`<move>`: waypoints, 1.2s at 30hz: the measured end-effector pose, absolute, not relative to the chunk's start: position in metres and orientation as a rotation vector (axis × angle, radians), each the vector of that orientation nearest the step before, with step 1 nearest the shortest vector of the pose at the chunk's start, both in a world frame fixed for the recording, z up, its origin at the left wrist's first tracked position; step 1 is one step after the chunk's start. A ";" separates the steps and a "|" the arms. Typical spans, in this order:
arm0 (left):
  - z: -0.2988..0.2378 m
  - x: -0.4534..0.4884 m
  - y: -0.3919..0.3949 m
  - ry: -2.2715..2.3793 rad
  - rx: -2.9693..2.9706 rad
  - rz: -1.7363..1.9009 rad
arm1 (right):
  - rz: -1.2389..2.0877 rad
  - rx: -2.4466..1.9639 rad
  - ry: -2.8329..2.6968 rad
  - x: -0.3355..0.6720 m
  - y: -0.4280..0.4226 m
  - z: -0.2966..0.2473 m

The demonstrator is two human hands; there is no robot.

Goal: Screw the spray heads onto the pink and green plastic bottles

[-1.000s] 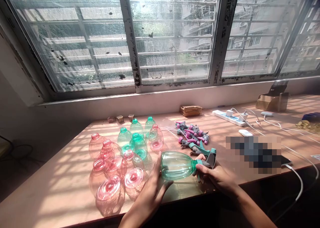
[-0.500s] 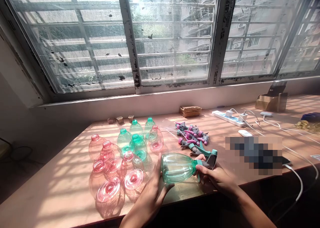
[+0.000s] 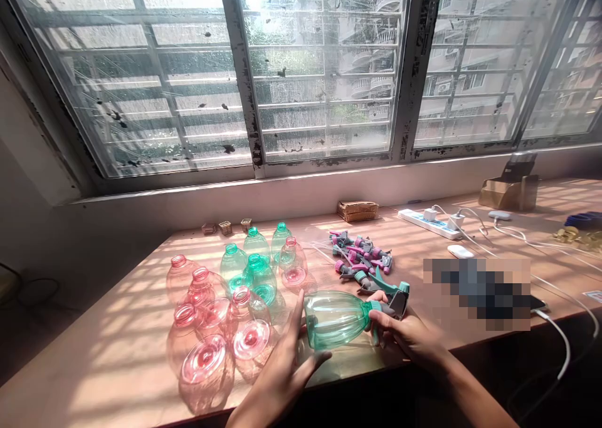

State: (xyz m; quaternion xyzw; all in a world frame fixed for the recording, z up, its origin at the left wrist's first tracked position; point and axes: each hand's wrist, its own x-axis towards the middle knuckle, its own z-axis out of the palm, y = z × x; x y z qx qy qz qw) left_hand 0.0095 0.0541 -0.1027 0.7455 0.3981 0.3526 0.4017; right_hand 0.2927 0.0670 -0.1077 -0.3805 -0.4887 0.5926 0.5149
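A clear green spray bottle (image 3: 335, 318) lies on its side in the air above the table's front edge, its base to the left. A grey and green trigger sprayer (image 3: 399, 299) sits at its neck. My right hand (image 3: 409, 334) is closed around the neck, with thumb and fingers at the green collar. My left hand (image 3: 291, 359) is at the bottle's base, fingers stretched out and thumb apart below; whether its fingertips touch the base I cannot tell. Just beyond the bottle lies a pile of pink, grey and green trigger sprayers (image 3: 360, 252).
Several pink bottles (image 3: 205, 359) and green bottles (image 3: 261, 277) stand uncapped on the table's left side. At the back are a brown package (image 3: 357, 210) and a white power strip (image 3: 430, 223) with cables. A blurred dark object (image 3: 484, 293) lies at right, with a white cable.
The thumb of my left hand has moved slightly away from the bottle, and the bottle's base end has dipped a little. My right hand keeps its hold on the neck.
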 end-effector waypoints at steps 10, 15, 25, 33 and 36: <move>-0.105 0.006 0.054 1.116 1.902 0.869 | 1.384 -0.932 -1.179 0.291 0.065 -0.102; -0.104 0.009 0.054 1.063 1.917 0.907 | 1.397 -0.914 -1.197 0.291 0.065 -0.101; -0.104 0.006 0.053 1.128 1.899 0.857 | 1.414 -0.930 -1.210 0.293 0.063 -0.102; -0.103 0.008 0.054 1.098 1.925 0.888 | 1.408 -1.000 -1.213 0.291 0.061 -0.096; -0.107 0.006 0.053 1.127 1.896 0.877 | 1.405 -0.995 -1.219 0.291 0.060 -0.097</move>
